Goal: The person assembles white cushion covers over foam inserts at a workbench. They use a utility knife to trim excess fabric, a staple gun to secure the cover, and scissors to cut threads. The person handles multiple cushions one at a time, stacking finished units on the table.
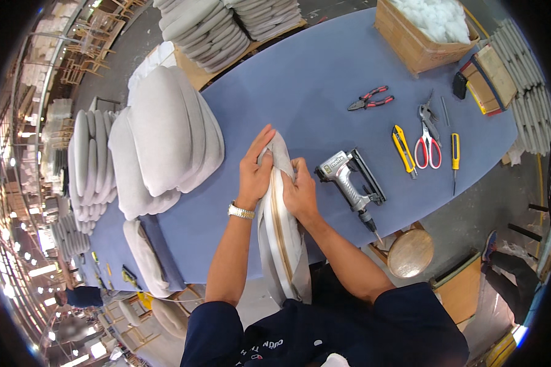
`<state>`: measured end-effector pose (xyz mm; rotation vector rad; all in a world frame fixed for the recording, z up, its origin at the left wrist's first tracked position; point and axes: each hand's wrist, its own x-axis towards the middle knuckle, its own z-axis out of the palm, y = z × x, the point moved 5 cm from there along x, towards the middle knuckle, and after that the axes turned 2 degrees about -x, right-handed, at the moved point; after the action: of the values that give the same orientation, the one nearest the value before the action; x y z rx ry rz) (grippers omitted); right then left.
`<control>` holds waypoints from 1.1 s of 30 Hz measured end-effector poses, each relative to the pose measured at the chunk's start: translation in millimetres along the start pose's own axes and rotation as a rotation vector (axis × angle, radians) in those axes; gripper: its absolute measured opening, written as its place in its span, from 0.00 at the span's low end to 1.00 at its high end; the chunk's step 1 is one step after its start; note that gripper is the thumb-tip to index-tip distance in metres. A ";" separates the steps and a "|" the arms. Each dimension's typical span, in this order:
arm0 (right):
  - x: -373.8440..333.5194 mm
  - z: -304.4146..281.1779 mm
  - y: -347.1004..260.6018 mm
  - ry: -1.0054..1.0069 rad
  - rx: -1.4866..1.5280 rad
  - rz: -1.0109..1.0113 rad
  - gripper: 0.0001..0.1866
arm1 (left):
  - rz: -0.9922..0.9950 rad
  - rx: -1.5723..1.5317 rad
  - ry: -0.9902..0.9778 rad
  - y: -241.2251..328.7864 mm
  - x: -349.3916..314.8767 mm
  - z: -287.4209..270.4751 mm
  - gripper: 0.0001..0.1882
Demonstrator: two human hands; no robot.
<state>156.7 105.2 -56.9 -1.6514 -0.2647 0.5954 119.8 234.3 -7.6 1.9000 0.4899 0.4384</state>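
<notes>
I hold a padded chair seat cushion on its edge against the near side of the blue table; a wooden rim and white foam show between layers of grey fabric. My left hand grips the cushion's top left side, fingers stretched up along the fabric. My right hand presses and pinches the fabric on the top right side. A grey pneumatic staple gun lies on the table just right of my right hand.
Stacks of grey upholstered cushions stand at the left and far end. Pliers, a yellow utility knife, red-handled scissors and a yellow tool lie to the right. A cardboard box of white stuffing sits far right. A wooden stool stands below the table edge.
</notes>
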 end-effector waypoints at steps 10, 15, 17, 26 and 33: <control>85.8 -34.9 -30.0 -0.241 -0.191 -0.133 0.28 | -0.010 0.380 -0.048 26.4 26.2 16.9 0.15; 99.5 -37.0 -21.6 -0.312 -0.143 -0.127 0.28 | -0.055 0.345 -0.037 22.8 38.1 23.6 0.12; 98.5 -41.2 -26.1 -0.326 -0.176 -0.138 0.28 | -0.089 0.191 -0.014 5.1 35.4 26.9 0.12; 80.1 -39.7 -43.7 -0.356 -0.352 -0.336 0.22 | 0.039 -0.221 0.157 -14.4 25.7 43.9 0.08; 55.8 -31.3 -49.8 -0.314 -0.519 -0.480 0.21 | 0.034 -0.342 0.268 -26.2 8.0 43.6 0.08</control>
<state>227.9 115.0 -19.2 -1.8864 -1.0861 0.4322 145.6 213.5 -47.0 1.5287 0.5207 0.7557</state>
